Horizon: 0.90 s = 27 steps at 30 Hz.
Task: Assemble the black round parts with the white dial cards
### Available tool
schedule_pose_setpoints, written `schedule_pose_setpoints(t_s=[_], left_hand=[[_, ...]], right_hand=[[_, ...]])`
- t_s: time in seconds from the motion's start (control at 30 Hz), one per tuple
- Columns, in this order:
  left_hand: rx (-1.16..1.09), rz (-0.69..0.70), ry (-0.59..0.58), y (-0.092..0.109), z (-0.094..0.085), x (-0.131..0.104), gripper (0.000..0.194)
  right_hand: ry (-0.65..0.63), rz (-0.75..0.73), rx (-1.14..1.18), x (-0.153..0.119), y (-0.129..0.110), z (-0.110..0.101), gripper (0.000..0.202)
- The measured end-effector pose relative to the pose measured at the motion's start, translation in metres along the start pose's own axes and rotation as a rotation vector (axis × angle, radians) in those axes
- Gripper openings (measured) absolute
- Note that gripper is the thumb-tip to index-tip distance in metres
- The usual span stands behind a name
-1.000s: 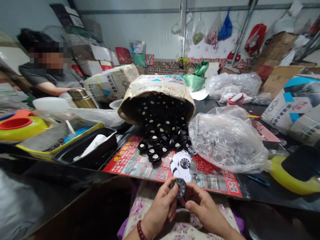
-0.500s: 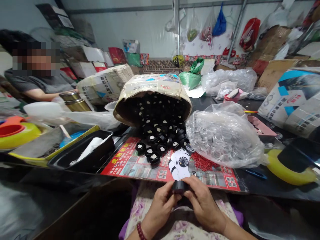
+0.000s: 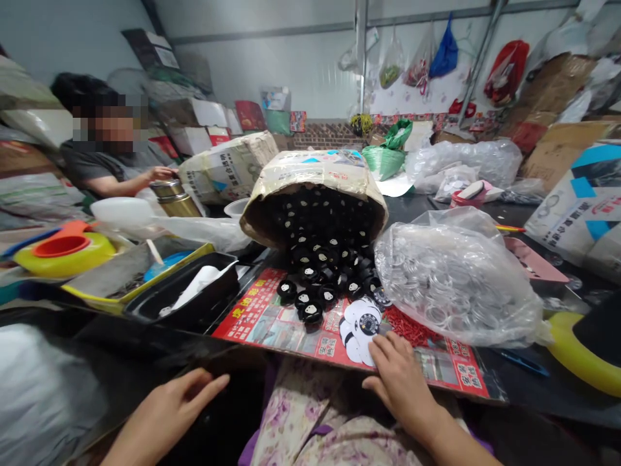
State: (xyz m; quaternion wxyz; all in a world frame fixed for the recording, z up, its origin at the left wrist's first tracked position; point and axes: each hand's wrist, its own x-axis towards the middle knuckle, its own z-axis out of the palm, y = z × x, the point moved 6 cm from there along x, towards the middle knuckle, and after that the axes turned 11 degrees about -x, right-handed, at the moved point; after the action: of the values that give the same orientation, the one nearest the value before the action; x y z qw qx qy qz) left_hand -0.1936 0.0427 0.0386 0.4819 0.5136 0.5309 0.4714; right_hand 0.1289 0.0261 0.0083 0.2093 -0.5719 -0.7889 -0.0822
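Observation:
My left hand point(image 3: 177, 404) hangs low on the left, over the dark opening of a box below the table edge. Its thumb and forefinger are apart, and nothing shows between them. My right hand point(image 3: 400, 372) lies at the front edge of the red printed sheet point(image 3: 301, 343), fingers spread, with the fingertips at a pile of white discs point(image 3: 356, 330). One disc bears a round black dial print. Behind it, black round caps with white marks point(image 3: 310, 312) spill from a tipped carton point(image 3: 315, 171). Red small sticks point(image 3: 412, 327) lie beside the discs.
A clear bag of transparent rings point(image 3: 446, 285) stands on the right, near a yellow tape roll point(image 3: 582, 353) and a blue pen-like tool point(image 3: 524, 364). On the left are a black tray point(image 3: 184, 298) and a yellow-rimmed tray point(image 3: 109, 278). Another person point(image 3: 104, 162) sits beyond, one hand by a flask point(image 3: 177, 199).
The black round part held in both hands is no longer visible. My hands have parted: the left went left over the box, the right up to the discs. The view has shifted left.

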Motion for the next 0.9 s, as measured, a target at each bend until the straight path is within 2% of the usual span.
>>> schedule_pose_setpoints(t_s=[0.07, 0.1, 0.23, 0.33, 0.43, 0.53, 0.63, 0.7, 0.77, 0.83, 0.9], left_hand=[[0.219, -0.024, 0.07, 0.003, 0.005, 0.014, 0.023], [0.356, -0.031, 0.075, 0.003, 0.014, 0.023, 0.027], [0.501, 0.033, 0.04, 0.005, 0.07, 0.064, 0.034], [0.534, 0.053, 0.088, 0.003, 0.098, 0.086, 0.031], [0.496, 0.056, 0.113, 0.002, 0.109, 0.094, 0.028], [0.401, -0.005, 0.087, -0.003, 0.113, 0.089, 0.024], [0.254, -0.137, 0.006, -0.012, 0.126, 0.07, 0.03], [0.155, -0.208, -0.089, -0.015, 0.143, 0.05, 0.037], [-0.034, -0.291, -0.226, -0.018, 0.167, 0.03, 0.041], [-0.313, -0.382, -0.345, -0.019, 0.191, 0.012, 0.042], [-0.532, -0.447, -0.39, -0.022, 0.205, 0.001, 0.041]], right_hand=[[0.06, -0.069, -0.067, -0.006, -0.008, 0.01, 0.034], [0.089, -0.105, -0.082, -0.009, -0.011, 0.012, 0.032], [0.186, -0.165, -0.021, -0.017, -0.005, -0.001, 0.031], [0.172, -0.051, 0.13, -0.016, 0.013, -0.022, 0.025], [0.104, 0.075, 0.232, -0.014, 0.027, -0.035, 0.021], [-0.011, 0.158, 0.436, -0.009, 0.032, -0.034, 0.022], [-0.065, 0.412, 0.788, -0.003, 0.037, -0.026, 0.024], [-0.131, 0.556, 1.035, 0.0, 0.032, -0.015, 0.026], [-0.183, 0.642, 1.213, 0.002, 0.024, -0.006, 0.028], [-0.214, 0.692, 1.27, 0.001, 0.019, 0.001, 0.03], [-0.224, 0.69, 1.229, -0.002, 0.019, 0.001, 0.027]])
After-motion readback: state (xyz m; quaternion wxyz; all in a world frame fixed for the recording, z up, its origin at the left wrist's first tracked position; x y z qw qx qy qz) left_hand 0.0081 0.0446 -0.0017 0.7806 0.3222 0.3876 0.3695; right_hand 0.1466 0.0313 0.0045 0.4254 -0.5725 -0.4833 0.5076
